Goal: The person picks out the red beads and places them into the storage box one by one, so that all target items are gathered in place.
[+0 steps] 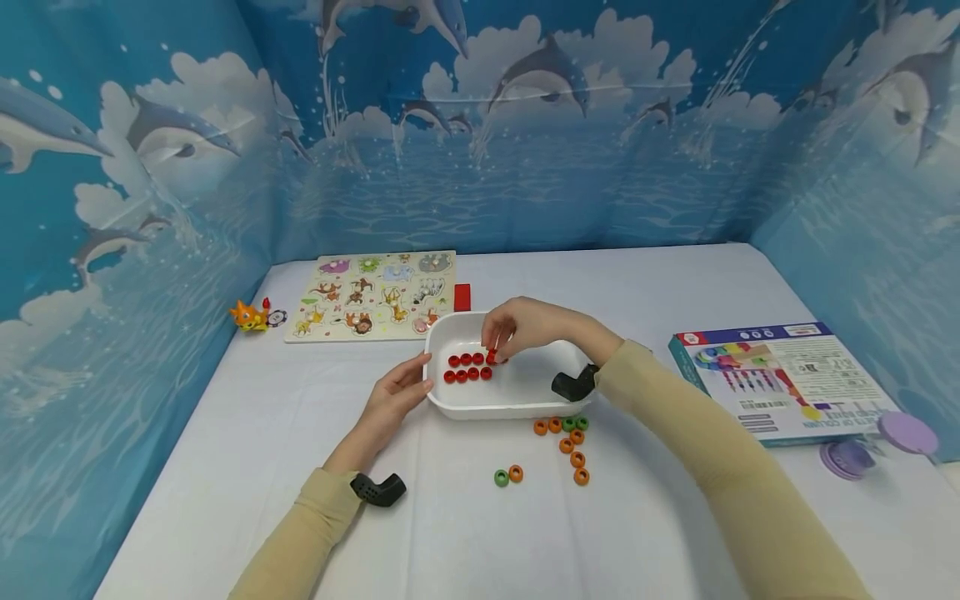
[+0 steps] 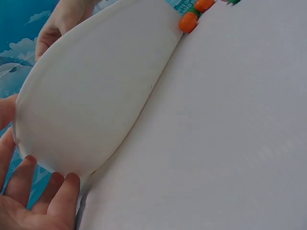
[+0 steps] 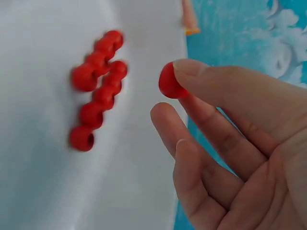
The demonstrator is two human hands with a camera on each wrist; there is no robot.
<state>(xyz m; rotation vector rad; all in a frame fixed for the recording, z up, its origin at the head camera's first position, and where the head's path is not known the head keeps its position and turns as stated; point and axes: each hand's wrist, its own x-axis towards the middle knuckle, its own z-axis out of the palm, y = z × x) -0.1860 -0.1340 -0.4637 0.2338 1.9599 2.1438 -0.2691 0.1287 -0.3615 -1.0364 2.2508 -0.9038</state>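
Inside the white tray (image 1: pixel 525 408), red beads (image 1: pixel 467 360) lie in two slanting rows near its left end. My right hand (image 1: pixel 525 323) is over the tray and pinches a red bead (image 3: pixel 169 82) between thumb and index finger, just above the rows; the other fingers are loosely bent. My left hand (image 1: pixel 393 396) holds the tray's left end, its fingertips against the outer wall and the thumb at the rim. In the left wrist view the tray's side hides the beads inside.
Several orange beads (image 1: pixel 577 437) and green beads (image 1: pixel 501 477) lie in front of the tray. Behind stands an animal puzzle board (image 1: pixel 375 292) with a red block (image 1: pixel 462 297). A toy box (image 1: pixel 780 379) and purple lidded container (image 1: pixel 847 460) are at right; a small orange toy (image 1: pixel 249 316) sits left.
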